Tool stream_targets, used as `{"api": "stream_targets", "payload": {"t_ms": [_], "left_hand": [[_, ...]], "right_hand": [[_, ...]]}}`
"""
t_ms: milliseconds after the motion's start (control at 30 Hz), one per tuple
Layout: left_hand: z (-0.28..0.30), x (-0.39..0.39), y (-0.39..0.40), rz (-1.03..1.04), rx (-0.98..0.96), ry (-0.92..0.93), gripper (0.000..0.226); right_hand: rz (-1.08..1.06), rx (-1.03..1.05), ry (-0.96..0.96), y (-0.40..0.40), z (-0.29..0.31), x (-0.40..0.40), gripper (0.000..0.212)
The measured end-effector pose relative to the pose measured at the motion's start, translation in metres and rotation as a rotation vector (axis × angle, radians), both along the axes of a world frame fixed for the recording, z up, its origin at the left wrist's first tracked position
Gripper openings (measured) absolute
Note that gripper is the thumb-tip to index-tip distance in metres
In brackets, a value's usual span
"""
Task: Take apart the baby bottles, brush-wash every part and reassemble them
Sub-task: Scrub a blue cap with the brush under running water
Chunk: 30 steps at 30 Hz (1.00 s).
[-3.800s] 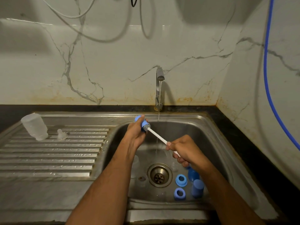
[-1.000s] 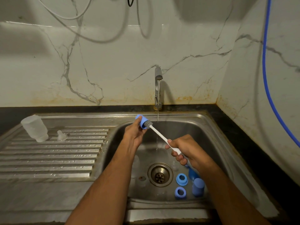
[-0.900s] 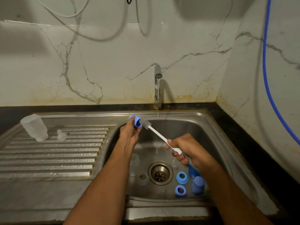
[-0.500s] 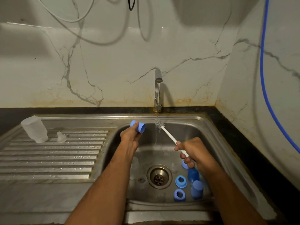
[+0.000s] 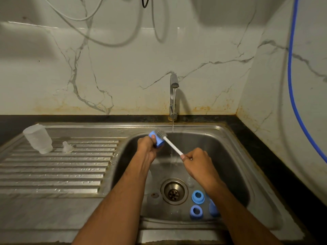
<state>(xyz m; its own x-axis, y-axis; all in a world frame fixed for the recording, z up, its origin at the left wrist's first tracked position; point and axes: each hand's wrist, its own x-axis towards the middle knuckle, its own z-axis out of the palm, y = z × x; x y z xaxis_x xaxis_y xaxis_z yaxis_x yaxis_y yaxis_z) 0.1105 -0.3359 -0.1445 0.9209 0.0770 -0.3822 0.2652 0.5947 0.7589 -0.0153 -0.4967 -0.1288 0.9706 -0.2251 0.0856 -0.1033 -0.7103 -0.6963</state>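
Frosted translucent plastic, a baby bottle body [image 5: 38, 138] stands mouth-down at the far left of the ribbed steel draining board [image 5: 53, 174], with a small clear silicone teat [image 5: 67, 146] just beside it on the right. Further right, over the near-left part of the stainless steel sink basin [image 5: 235, 156], the left hand [image 5: 147, 149] has its fingers and thumb curled round a light blue plastic bottle cap [image 5: 157, 140]. The grey bristled head of a thin white-handled bottle brush [image 5: 172, 145] touches the cap's top edge; I cannot tell whether the bristles enter the cap. The right hand [image 5: 196, 160] grips the brush handle in a closed fist, thumb along the stem. A thin stream of water falls from the metal tap [image 5: 173, 96] just behind the brush. On the basin floor, right of the round drain [image 5: 174, 191], lie two blue screw rings [image 5: 197, 196], one nearer than the other, and another blue part [image 5: 213, 208] partly hidden by the right forearm. A blue hose [image 5: 292, 85] hangs down the marble wall on the right.
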Motion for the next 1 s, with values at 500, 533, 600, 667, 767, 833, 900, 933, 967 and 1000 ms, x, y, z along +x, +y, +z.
{"api": "stream_targets", "payload": {"t_ms": [500,533,600,667,767,833,900,933,967,1000], "left_hand": [[-0.001,0.002,0.003,0.031,-0.012,0.001,0.041],[-0.001,0.001,0.001,0.011,-0.013,-0.007,0.039],[0.000,-0.004,-0.003,-0.053,0.014,-0.025,0.030],[0.000,-0.006,-0.005,-0.083,0.037,-0.027,0.027],[-0.003,-0.004,-0.001,-0.059,0.017,0.005,0.030],[-0.002,-0.003,0.003,-0.019,-0.019,0.017,0.034],[0.000,-0.001,0.008,0.017,-0.052,0.026,0.035],[0.000,0.001,0.011,0.029,-0.056,0.024,0.035],[0.001,0.001,0.012,0.036,-0.042,0.027,0.035],[0.001,0.001,0.012,0.031,-0.013,0.030,0.037]], "right_hand": [[0.008,0.030,0.008,-0.002,0.000,-0.005,0.030],[-0.003,0.047,-0.001,-0.001,0.000,-0.004,0.028],[-0.016,0.053,-0.010,0.001,-0.001,-0.003,0.027],[-0.012,-0.003,-0.009,0.006,-0.001,-0.002,0.029],[-0.010,-0.055,-0.003,0.009,0.003,0.000,0.036],[-0.003,-0.045,-0.005,0.006,0.003,0.001,0.038],[0.028,-0.030,0.004,0.001,-0.001,0.000,0.038],[0.043,-0.021,0.016,0.000,-0.004,-0.001,0.039],[0.049,-0.012,0.023,-0.001,-0.007,-0.001,0.040],[0.045,-0.007,0.020,-0.001,-0.008,-0.001,0.040]]}}
